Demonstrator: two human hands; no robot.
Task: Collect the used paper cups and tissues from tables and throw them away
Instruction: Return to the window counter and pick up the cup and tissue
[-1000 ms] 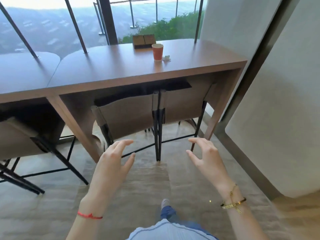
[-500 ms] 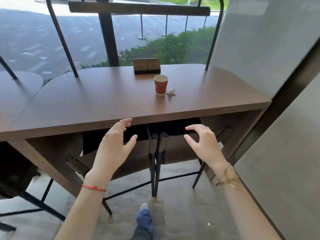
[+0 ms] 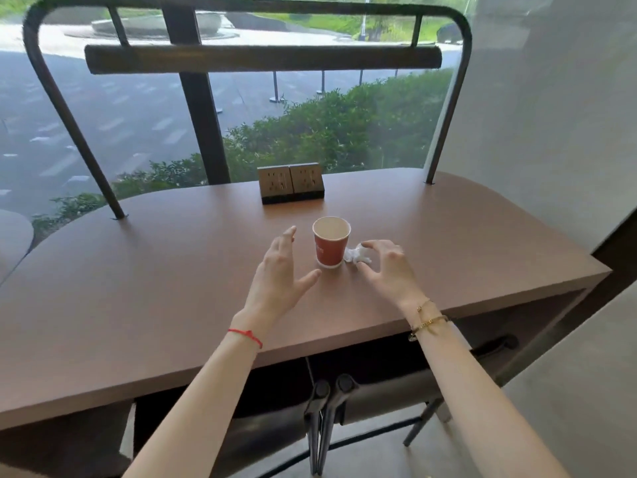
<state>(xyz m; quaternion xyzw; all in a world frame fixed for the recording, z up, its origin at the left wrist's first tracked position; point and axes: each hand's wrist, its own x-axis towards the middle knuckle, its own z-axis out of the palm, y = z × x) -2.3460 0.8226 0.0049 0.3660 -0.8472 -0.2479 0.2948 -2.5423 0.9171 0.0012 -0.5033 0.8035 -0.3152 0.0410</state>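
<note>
Brown tabletop (image 3: 138, 288) fills mid-frame; at its centre stands a red paper cup (image 3: 331, 242), crumpled tissue (image 3: 355, 254) touching its right. Left hand (image 3: 277, 274) and right hand (image 3: 389, 270) flank them, fingers spread, holding nothing.

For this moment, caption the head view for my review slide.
Both open hands, left hand and right hand, flank red paper cup and crumpled tissue.

Both hands forward on outstretched arms, left hand (image 3: 275, 270) and right hand (image 3: 389, 270) spread, fingers loosely curved.
</note>
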